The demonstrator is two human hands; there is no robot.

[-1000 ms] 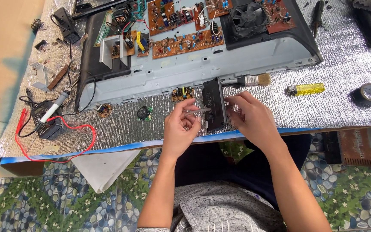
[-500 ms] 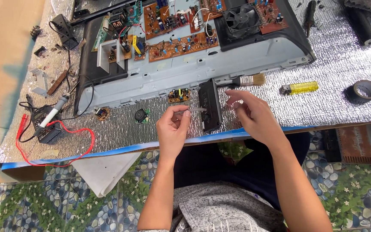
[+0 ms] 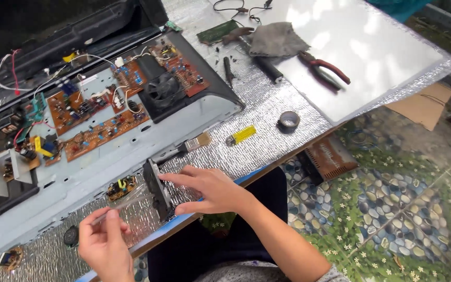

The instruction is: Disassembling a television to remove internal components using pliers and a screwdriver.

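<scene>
The view has swung right, so pliers (image 3: 325, 69) and a grey cloth (image 3: 277, 39) now show at the surface's far edge. The left hand (image 3: 105, 245) has drawn back from the black part (image 3: 157, 189) (the right hand (image 3: 210, 189) still grips it) toward the near edge.

On the bench lie one opened grey chassis (image 3: 131, 149) carrying three orange-brown circuit boards (image 3: 100, 137) and one black fan (image 3: 164, 90), one paintbrush (image 3: 191, 144), one yellow lighter (image 3: 241, 135), one tape roll (image 3: 288, 120), one pair of red-handled pliers (image 3: 325, 70) and one grey rag (image 3: 277, 39).
</scene>
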